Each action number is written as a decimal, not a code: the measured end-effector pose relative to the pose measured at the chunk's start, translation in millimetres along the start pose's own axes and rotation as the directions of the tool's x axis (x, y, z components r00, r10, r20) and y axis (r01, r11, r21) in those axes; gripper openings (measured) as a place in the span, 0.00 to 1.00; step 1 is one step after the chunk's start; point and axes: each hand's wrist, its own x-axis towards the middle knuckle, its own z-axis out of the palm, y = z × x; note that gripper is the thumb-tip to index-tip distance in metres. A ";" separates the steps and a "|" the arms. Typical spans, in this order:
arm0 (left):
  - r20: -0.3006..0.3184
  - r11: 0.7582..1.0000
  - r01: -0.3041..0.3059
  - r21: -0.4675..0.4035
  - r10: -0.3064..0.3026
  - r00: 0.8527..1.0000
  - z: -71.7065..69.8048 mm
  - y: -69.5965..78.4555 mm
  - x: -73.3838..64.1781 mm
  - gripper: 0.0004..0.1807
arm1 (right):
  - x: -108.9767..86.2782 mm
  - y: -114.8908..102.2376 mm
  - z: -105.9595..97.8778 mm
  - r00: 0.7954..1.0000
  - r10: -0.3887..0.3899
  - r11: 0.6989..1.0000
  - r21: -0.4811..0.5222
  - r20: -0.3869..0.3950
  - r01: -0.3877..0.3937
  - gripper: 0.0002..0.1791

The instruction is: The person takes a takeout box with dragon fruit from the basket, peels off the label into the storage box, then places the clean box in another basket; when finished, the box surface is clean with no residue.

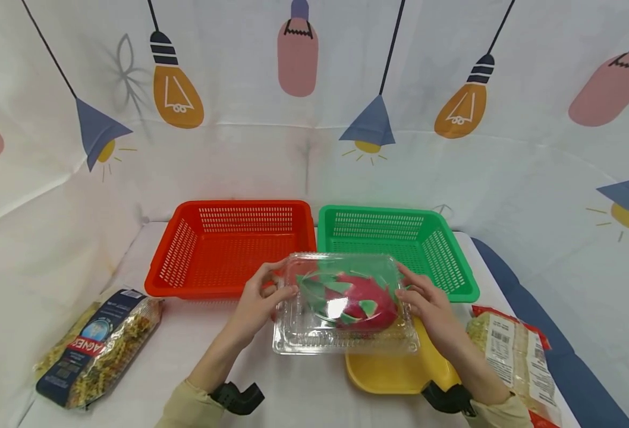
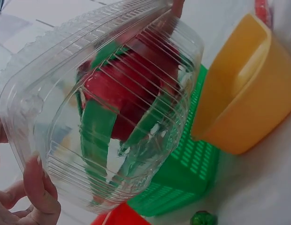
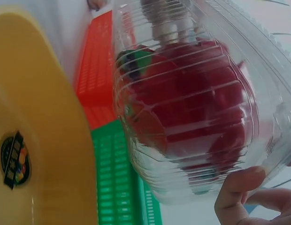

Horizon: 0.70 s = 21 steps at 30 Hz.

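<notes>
A clear plastic clamshell box (image 1: pixel 304 321) with its lid down is held up by both hands, above the table. Inside lies a pink dragon fruit (image 1: pixel 370 300) with green scales, also seen through the ribbed wall in both wrist views. My left hand (image 1: pixel 261 300) grips the box's left side, thumb on top. At the right side, my right hand (image 1: pixel 429 303) grips it the same way. Below the box stands a yellow tub (image 1: pixel 384 377), partly hidden by it. Behind the box are a red basket (image 1: pixel 229 249) and a green basket (image 1: pixel 456 267).
A bag of spiral pasta (image 1: pixel 100 348) lies on the left of the white table (image 1: pixel 197 327). On the right lies a red-edged clear packet (image 1: pixel 523 356) with labels, partly behind the right forearm. A printed white cloth (image 1: pixel 250 160) hangs behind the baskets.
</notes>
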 end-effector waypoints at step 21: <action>0.000 0.974 -0.008 -0.228 0.008 1.000 49.5 5.3 54.5 0.33 | 24.2 4.5 -37.0 0.994 0.099 0.980 0.177 -0.052 -0.088 0.33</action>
